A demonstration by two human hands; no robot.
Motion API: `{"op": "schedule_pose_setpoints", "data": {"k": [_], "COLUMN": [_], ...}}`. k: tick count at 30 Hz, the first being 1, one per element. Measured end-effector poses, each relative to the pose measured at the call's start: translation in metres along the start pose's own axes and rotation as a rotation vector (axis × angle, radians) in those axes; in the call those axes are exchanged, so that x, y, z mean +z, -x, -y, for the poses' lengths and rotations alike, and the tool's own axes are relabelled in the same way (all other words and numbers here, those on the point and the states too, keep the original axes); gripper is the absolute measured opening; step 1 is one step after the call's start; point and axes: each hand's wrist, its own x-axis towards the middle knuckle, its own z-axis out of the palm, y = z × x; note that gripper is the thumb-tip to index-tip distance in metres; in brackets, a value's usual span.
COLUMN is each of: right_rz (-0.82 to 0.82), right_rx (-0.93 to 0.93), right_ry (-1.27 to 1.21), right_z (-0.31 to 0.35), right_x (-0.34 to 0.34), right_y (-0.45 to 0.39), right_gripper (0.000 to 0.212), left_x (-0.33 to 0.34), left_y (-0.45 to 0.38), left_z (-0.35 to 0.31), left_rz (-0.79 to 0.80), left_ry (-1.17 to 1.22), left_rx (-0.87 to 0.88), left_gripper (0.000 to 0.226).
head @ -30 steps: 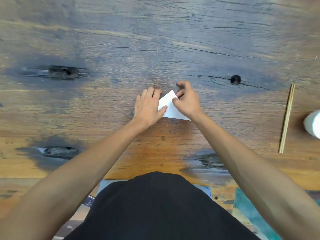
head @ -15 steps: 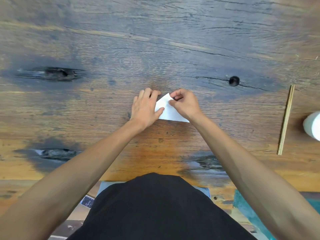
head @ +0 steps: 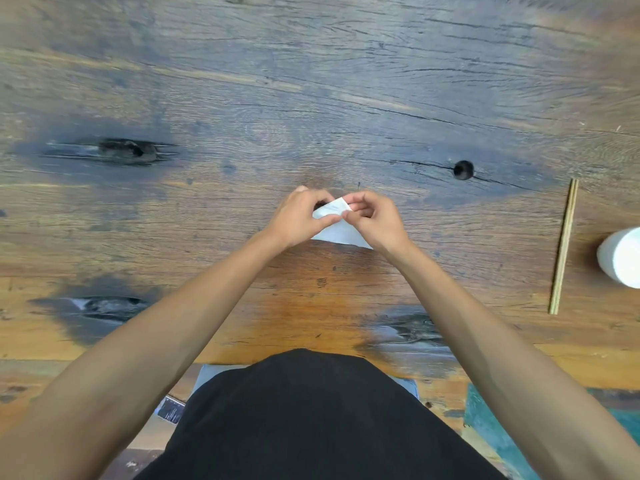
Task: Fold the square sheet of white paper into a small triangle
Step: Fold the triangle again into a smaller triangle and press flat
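The white paper [head: 337, 232] is folded into a small triangle and lies on the wooden table [head: 311, 98] in the middle of the head view. Its upper tip is lifted between my two hands. My left hand [head: 298, 220] pinches the paper's left side with thumb and fingers. My right hand [head: 375, 221] pinches the upper tip and covers the right side. The paper's lower edge shows below both hands.
A pair of thin wooden sticks [head: 563, 245] lies upright at the right. A white round object [head: 621, 256] sits at the right edge. A dark knot hole [head: 463, 169] is beyond my right hand. My black-clad torso [head: 311, 417] fills the near edge.
My left hand went from pressing flat on the paper to pinching it. Both hands have drawn together at the upper tip, which has lifted off the table.
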Motion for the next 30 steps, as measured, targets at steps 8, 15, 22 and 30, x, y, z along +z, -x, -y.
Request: {"op": "schedule_pose_setpoints", "data": {"k": [8,15,22,30], "right_rz": [-0.073,-0.184,-0.056,-0.198], "right_rx": [-0.119,-0.076,-0.064,-0.008], "right_ry": [0.003,-0.171,-0.008,-0.072], "right_z": [-0.005,-0.013,-0.044,-0.093], "right_x": [-0.023,-0.07,-0.117,-0.17], "right_y": [0.025,0.057,0.088,0.11], "right_gripper": [0.01,0.004,0.017,0.003], "left_x": [0.004,0.014,0.031,0.07], "left_y": [0.008,0.015,0.004,-0.022], "left_z": [-0.016,-0.04,-0.079,-0.134], "left_rz": [0.07,0.042,0.052,0.127], "left_ry": [0.147,0.3,0.336,0.36], "left_rx": [0.039,0.008,0.051,0.074], "left_gripper": [0.01,0.008,0.004,0.009]}}
